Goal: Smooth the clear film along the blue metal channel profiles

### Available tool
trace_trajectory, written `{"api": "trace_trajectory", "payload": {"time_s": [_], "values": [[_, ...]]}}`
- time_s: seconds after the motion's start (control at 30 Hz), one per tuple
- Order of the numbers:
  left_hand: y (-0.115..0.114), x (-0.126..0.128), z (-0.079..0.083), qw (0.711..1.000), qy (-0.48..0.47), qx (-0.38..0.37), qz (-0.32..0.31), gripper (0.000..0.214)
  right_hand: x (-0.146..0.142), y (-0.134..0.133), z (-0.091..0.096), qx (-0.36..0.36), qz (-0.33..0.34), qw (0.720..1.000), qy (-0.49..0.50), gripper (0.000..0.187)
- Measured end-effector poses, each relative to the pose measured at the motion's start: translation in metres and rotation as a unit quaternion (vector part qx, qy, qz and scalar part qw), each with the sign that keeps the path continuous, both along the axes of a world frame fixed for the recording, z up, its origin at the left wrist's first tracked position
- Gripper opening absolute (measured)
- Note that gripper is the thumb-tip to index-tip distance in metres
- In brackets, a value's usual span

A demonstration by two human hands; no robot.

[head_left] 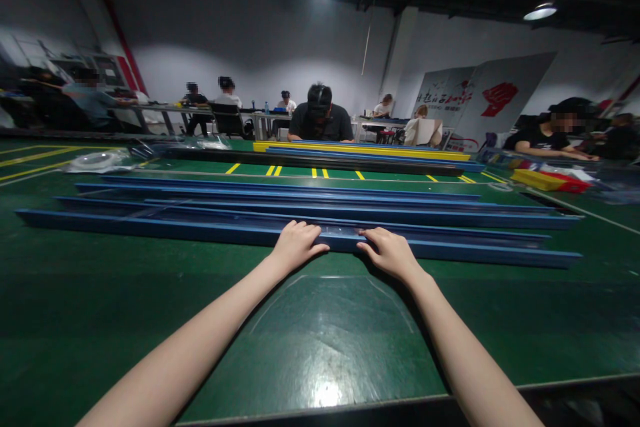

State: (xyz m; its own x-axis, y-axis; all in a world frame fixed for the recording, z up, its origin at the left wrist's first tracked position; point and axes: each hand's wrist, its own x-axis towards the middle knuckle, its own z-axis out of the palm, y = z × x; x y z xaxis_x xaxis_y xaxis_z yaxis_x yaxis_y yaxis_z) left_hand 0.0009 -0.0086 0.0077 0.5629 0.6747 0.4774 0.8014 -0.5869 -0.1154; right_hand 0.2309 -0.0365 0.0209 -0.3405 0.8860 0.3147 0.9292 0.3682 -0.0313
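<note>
Several long blue plastic channels (pixel 200 230) lie side by side across the green table (pixel 100 307). My left hand (pixel 296 245) rests on the near edge of the closest blue channel, fingers curled over it. My right hand (pixel 387 252) grips the same channel a hand's width to the right, fingers bent over its rim. Between the two hands a short stretch of the channel shows.
Beyond the blue channels lie a yellow channel (pixel 360 149) and more blue ones. A person in black (pixel 321 121) sits across the table, another (pixel 550 137) at the right beside red and yellow pieces (pixel 547 180). Clear plastic wrap (pixel 100 161) lies at far left.
</note>
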Motion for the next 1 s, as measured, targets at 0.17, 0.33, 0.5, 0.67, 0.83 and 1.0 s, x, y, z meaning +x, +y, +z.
{"api": "trace_trajectory", "payload": {"time_s": [0.17, 0.33, 0.5, 0.67, 0.83, 1.0], "values": [[0.0001, -0.0002, -0.0002, 1.000, 0.000, 0.001, 0.000, 0.036, 0.0001, 0.0001, 0.0002, 0.001, 0.001, 1.000, -0.003, 0.033], [0.0010, -0.0004, -0.0001, 1.000, -0.001, 0.000, 0.000, 0.037, 0.0003, 0.0001, -0.0001, 0.010, 0.005, 1.000, -0.003, 0.032], [0.0008, -0.0004, -0.0002, 1.000, 0.004, 0.002, -0.001, 0.037, 0.0002, 0.0004, 0.0001, 0.005, 0.003, 1.000, -0.002, 0.032], [0.0011, -0.0005, -0.0009, 1.000, 0.012, 0.011, -0.001, 0.038, 0.0003, 0.0010, -0.0007, 0.005, 0.005, 1.000, 0.000, 0.032], [0.0012, -0.0001, -0.0012, 1.000, 0.007, 0.018, 0.004, 0.039, 0.0009, 0.0012, -0.0014, 0.009, 0.005, 1.000, 0.003, 0.032], [-0.0001, 0.0011, -0.0002, 1.000, 0.002, 0.014, 0.011, 0.041, 0.0012, 0.0007, -0.0020, 0.013, 0.008, 1.000, 0.006, 0.032]]}}
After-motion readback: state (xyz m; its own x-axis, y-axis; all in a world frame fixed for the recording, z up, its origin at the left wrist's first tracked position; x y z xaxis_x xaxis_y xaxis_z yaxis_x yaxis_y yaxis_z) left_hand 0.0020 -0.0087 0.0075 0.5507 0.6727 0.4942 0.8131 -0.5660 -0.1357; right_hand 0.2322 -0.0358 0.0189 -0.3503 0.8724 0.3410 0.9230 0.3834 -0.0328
